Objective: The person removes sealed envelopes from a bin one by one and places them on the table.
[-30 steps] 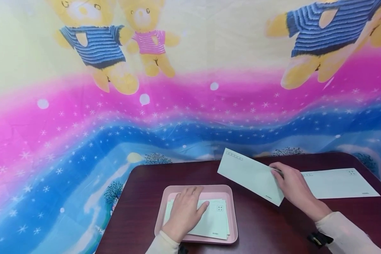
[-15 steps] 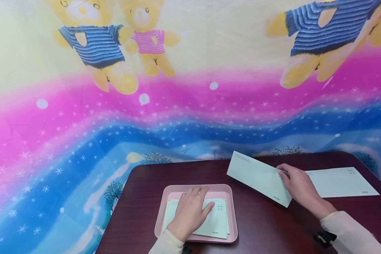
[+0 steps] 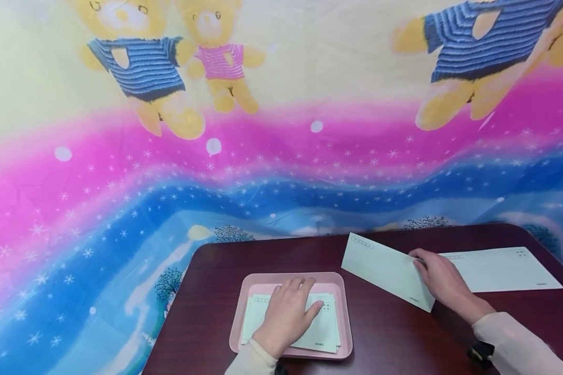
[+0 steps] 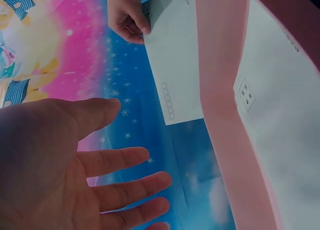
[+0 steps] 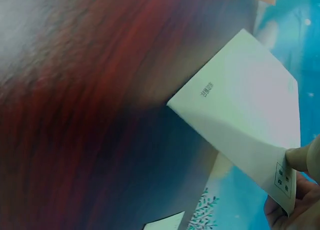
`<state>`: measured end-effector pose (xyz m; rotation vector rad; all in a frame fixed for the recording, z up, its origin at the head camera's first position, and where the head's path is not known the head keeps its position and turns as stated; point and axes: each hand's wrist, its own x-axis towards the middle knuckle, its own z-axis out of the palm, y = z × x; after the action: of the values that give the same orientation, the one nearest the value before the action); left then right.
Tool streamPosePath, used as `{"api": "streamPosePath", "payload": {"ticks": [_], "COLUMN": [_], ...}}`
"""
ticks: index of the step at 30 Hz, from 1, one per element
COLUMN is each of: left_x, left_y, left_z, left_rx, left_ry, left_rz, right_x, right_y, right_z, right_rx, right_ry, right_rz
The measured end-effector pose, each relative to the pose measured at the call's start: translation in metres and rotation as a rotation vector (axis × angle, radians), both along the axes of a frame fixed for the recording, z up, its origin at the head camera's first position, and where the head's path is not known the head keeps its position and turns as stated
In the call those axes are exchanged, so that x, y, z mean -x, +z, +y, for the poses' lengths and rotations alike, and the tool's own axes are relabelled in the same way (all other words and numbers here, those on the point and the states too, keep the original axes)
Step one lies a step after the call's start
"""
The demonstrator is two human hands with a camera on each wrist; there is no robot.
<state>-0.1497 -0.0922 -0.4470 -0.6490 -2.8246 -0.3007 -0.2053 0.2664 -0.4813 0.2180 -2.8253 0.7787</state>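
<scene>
My right hand [image 3: 443, 276] pinches a pale green envelope [image 3: 387, 271] by its upper right corner, thumb on the printed face and fingers behind. The envelope slants over the table, and the right wrist view shows its stamp box beside the thumb. My left hand [image 3: 288, 315], fingers spread and nearly straight, hangs over a pink tray [image 3: 344, 323]. Inside the tray lies a loose stack of envelopes [image 3: 316, 338], partly hidden under that hand. The left wrist view shows the open left palm [image 4: 45, 175] with nothing in it, beside the tray wall [image 4: 220, 89].
Another envelope [image 3: 506, 271] lies flat at the right of the dark red table [image 3: 380, 338], its left end behind my right hand. A cloth backdrop [image 3: 281, 130] printed with bears hangs just behind the table's far edge.
The held envelope has shifted right and a little lower with my right hand. My left hand has slid right over the tray, showing more of the stack's left side.
</scene>
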Motion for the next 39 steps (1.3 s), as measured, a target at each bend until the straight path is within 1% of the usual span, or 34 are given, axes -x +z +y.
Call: {"api": "streamPosePath", "payload": {"ticks": [7, 10, 19, 24, 27, 31, 39], "left_x": [0.002, 0.004, 0.004, 0.004, 0.004, 0.005, 0.004], "left_y": [-0.006, -0.008, -0.012, -0.012, -0.012, -0.011, -0.01], "left_z": [0.004, 0.006, 0.011, 0.013, 0.013, 0.013, 0.013], "left_rx": [-0.003, 0.005, 0.028, 0.033, 0.033, 0.034, 0.048], "left_ry": [-0.003, 0.003, 0.001, -0.003, -0.006, -0.009, -0.009], "left_rz": [-0.04, -0.055, -0.072, -0.057, -0.053, -0.048, -0.055], "right_x": [0.007, 0.011, 0.03, 0.039, 0.044, 0.049, 0.057], "right_y": [-0.013, -0.018, -0.028, -0.031, -0.034, -0.039, -0.048], "right_z": [0.004, 0.004, 0.005, 0.005, 0.005, 0.008, 0.011], "right_rx": [-0.068, -0.104, -0.172, -0.2, -0.217, -0.229, -0.222], "right_ry": [0.002, -0.005, -0.012, -0.008, 0.003, 0.018, 0.031], "right_rz": [0.079, 0.094, 0.077, 0.039, 0.043, 0.048, 0.018]}}
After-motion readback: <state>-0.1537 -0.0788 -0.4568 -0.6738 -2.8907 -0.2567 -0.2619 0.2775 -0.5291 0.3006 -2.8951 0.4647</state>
